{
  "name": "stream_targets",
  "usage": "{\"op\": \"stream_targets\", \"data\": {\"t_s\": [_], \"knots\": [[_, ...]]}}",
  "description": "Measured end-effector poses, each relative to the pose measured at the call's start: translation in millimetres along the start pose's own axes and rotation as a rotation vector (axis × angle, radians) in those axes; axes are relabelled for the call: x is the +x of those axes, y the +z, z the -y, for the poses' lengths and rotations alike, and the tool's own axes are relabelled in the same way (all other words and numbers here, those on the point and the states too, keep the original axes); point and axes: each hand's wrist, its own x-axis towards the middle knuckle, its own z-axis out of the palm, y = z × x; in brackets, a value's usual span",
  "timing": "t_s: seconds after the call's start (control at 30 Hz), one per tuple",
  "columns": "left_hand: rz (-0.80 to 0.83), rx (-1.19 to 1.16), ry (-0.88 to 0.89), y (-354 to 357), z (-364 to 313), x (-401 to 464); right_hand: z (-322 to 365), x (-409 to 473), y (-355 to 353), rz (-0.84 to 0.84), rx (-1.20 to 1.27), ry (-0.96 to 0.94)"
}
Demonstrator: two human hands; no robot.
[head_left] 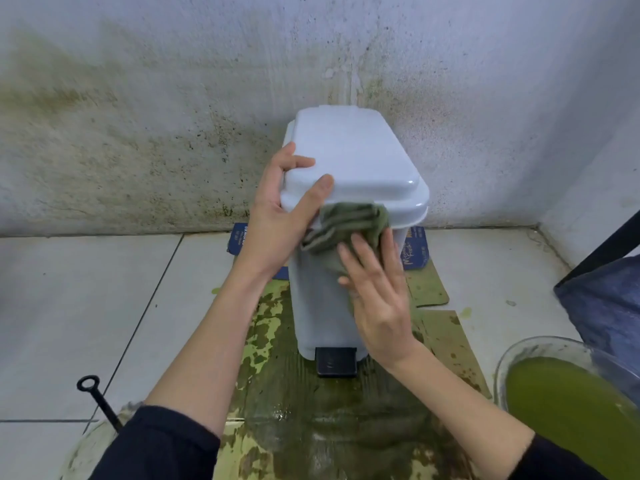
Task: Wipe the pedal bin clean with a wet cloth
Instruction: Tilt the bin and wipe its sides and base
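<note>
Midway, seemingly: the left hand (277, 209) grips the pedal bin (346, 188) lid's edge; the right hand (375, 292), fingers spread, presses the green cloth (346, 226) against its upper front; lower front unwiped.

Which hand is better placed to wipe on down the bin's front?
Right. The right hand already presses the green cloth flat against the pedal bin front, just under the lid. The left hand grips the lid's corner, steadying.
</note>
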Motion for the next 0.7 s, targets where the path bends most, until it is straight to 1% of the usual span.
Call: {"op": "stream_targets", "data": {"t_s": [0.07,0.1,0.17,0.23,0.27,0.3,0.37,0.47,0.6,0.67,0.7], "knots": [[0.006,0.030,-0.013,-3,2,-11,-18,-37,18,0.121,-0.283,-0.145],[0.009,0.046,-0.017,-4,3,-16,-23,-54,25,0.159,-0.353,-0.211],[0.011,0.075,-0.009,-7,4,-25,-25,-77,32,0.227,-0.353,-0.315],[0.019,0.077,-0.002,-9,6,-35,-21,-86,29,0.310,-0.318,-0.367],[0.027,0.069,-0.013,-9,7,-40,-18,-87,25,0.321,-0.322,-0.380],[0.034,0.066,-0.029,-10,7,-46,-16,-86,21,0.305,-0.316,-0.378],[0.043,0.028,-0.055,-10,5,-55,-10,-75,16,0.211,-0.300,-0.352],[0.045,-0.137,-0.102,-15,5,-57,2,-44,7,0.043,-0.277,-0.301],[0.050,-0.296,-0.183,-22,11,-55,21,-19,-22,-0.066,-0.101,-0.354],[0.048,-0.352,-0.230,-23,9,-53,25,5,-40,-0.152,-0.048,-0.296],[0.042,-0.348,-0.252,-24,7,-52,25,26,-48,-0.203,-0.030,-0.230]]}}
